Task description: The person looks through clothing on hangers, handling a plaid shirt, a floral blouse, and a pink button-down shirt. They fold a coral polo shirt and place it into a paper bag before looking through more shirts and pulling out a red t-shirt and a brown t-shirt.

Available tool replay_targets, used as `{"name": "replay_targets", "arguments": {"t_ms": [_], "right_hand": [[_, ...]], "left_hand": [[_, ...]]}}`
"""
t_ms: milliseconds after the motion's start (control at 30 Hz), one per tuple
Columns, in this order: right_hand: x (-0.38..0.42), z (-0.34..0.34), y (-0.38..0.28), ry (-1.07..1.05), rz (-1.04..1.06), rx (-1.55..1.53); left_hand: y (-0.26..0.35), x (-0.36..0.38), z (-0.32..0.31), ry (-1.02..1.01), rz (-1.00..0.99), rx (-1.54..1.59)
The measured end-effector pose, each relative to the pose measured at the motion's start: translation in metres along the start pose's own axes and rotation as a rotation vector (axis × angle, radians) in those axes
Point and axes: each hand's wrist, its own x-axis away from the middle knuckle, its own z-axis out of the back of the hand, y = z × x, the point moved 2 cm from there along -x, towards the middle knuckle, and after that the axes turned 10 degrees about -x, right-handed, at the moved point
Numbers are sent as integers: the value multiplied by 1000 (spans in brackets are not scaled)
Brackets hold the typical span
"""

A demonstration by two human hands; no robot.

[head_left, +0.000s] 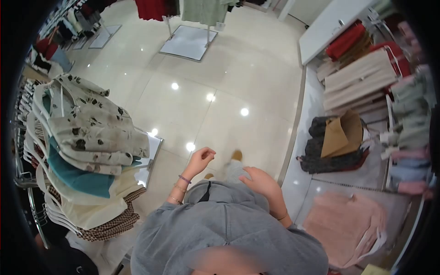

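Observation:
My left hand [201, 160] hangs in front of my body, over the tiled floor. Its fingers are loosely curled, and no object shows in it. A purple band [184, 179] and thin bracelets circle that wrist. At my right side, my right hand [261, 182] is low by my grey trouser leg, fingers loosely stretched and nothing visible in it. The nearest garments to my left hand hang on a rack: a floral shirt [94, 123], a teal top [82, 172] and a cream top [103, 208]. Neither hand touches them.
A pink garment [343, 224] and dark clothes with a tan piece [341, 135] lie on a low white platform [293, 192] at right. Clothes hang along the right wall. Ahead stands a rack with a pale green garment [206, 11] over a white base [188, 41].

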Motion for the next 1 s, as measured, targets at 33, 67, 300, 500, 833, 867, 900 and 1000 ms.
{"name": "replay_targets", "arguments": {"t_ms": [33,67,300,500,833,867,900,1000], "right_hand": [[-17,14,3,1,-5,1],[-35,30,7,8,-4,2],[-206,183,24,238,100,231],[-326,312,-83,134,32,419],[-512,337,-210,-86,503,149],[-531,341,-216,-58,477,143],[-551,346,-225,-30,449,135],[-607,389,-252,-112,214,229]], "left_hand": [[-2,-14,5,10,16,12],[-2,-31,10,23,25,21],[39,-178,24,-50,69,-36],[157,-316,91,127,-81,-300],[106,-465,229,160,-6,-187],[103,-483,253,150,-2,-180],[101,-499,278,136,4,-172],[113,-544,355,175,4,-152]]}}
